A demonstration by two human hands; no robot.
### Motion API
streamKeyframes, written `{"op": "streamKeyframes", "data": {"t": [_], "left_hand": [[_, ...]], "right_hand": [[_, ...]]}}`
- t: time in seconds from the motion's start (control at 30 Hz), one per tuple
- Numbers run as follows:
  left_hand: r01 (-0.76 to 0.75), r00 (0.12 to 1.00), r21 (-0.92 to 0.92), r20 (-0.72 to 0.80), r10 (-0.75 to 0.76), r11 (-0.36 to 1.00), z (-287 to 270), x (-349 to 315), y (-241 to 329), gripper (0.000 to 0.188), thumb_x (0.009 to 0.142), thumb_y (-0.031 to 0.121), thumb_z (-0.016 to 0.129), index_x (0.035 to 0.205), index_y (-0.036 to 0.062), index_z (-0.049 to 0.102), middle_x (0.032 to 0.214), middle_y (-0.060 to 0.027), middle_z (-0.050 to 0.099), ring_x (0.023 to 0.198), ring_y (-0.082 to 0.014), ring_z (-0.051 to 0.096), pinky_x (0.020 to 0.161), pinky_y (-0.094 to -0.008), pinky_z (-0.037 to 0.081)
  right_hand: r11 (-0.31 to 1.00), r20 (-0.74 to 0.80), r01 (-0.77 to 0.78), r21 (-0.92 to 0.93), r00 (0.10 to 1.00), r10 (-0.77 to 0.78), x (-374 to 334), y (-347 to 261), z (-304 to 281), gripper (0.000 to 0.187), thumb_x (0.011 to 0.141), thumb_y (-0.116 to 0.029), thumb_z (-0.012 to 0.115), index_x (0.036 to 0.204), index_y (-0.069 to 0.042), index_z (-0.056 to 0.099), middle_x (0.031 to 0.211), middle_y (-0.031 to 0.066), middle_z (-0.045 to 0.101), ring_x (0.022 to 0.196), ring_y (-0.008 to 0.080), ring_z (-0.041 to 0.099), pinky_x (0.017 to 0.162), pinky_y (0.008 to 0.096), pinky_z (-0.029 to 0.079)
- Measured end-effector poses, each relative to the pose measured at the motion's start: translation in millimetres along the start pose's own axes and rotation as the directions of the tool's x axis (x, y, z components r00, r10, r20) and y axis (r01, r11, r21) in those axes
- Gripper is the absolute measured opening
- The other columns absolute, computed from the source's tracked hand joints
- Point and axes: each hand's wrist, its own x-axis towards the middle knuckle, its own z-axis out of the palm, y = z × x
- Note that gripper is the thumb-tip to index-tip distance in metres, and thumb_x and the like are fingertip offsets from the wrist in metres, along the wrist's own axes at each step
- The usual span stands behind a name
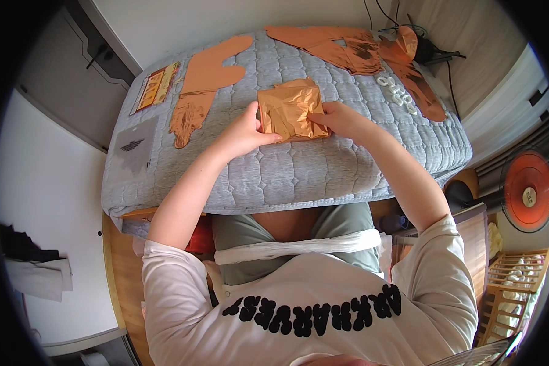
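A copper-coloured foil balloon (291, 110), folded into a rough square, is held just over the near middle of the bed. My left hand (250, 129) grips its left edge, thumb along the lower corner. At the right side, my right hand (344, 121) pinches the crinkled foil, its fingertips partly hidden. To the left, a flat, unfolded foil balloon (204, 79) of the same colour lies with a wavy outline. Two more spread pieces lie at the far right: a wide foil balloon (323, 49) and a narrower foil piece (418, 85).
The grey quilted mattress (274, 177) bears everything. Several small white rings (398, 96) lie at its right. A colourful printed card (155, 88) and a clear plastic bag (131, 149) are at the left. Black cables (430, 55) run at the back right; an orange fan (527, 192) stands beyond.
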Motion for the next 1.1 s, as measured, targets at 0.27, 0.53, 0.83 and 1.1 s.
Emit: {"op": "streamKeyframes", "data": {"t": [0.27, 0.53, 0.83, 1.1], "left_hand": [[0.066, 0.998, 0.021, -0.021, -0.065, 0.998, -8, 9, -4, 0.106, 0.079, 0.021, 0.086, 0.154, -0.0081, 0.017, 0.098, -0.0166, 0.07, 0.094, -0.0205, 0.068, 0.087, -0.0318, 0.051], [0.118, 0.993, 0.024, 0.022, -0.118, 0.993, -20, 3, 2, 0.079, 0.076, 0.018, 0.088, 0.13, 0.0006, 0.034, 0.102, -0.0131, 0.065, 0.098, -0.0192, 0.063, 0.095, -0.0347, 0.047], [0.069, 0.964, 0.465, -0.259, 0.061, 0.883, -7, 13, 16, 0.052, 0.09, 0.031, 0.074, 0.124, 0.0031, 0.048, 0.115, -0.0134, 0.066, 0.105, -0.0284, 0.066, 0.093, -0.0407, 0.052], [-0.324, 0.933, 0.671, 0.113, 0.34, 0.667, 33, 49, -4, 0.068, 0.104, 0.053, 0.043, 0.161, 0.0178, 0.031, 0.17, -0.0124, 0.02, 0.158, -0.0317, 0.01, 0.127, -0.0506, 0.01]], "right_hand": [[0.993, -0.002, -0.092, -0.076, 0.996, 0.092, 4, -15, -6, 0.044, 0.098, -0.041, 0.066, 0.115, -0.002, 0.072, 0.096, 0.0062, 0.07, 0.083, 0.0155, 0.059, 0.077, 0.0325, 0.047], [0.985, 0.087, -0.157, -0.071, 0.983, 0.163, 16, -14, -12, 0.037, 0.095, -0.038, 0.068, 0.104, -0.003, 0.074, 0.088, 0.0047, 0.069, 0.075, 0.0159, 0.059, 0.07, 0.0327, 0.049], [0.967, 0.049, -0.176, -0.185, 0.981, 0.188, 22, -19, -10, 0.037, 0.091, -0.04, 0.07, 0.086, -0.004, 0.075, 0.075, 0.0061, 0.067, 0.065, 0.0164, 0.059, 0.06, 0.032, 0.046], [0.954, 0.054, -0.193, -0.228, 0.976, 0.211, 22, -18, -12, 0.038, 0.091, -0.041, 0.068, 0.081, -0.004, 0.073, 0.074, 0.0056, 0.066, 0.064, 0.0162, 0.059, 0.057, 0.0324, 0.045]]}}
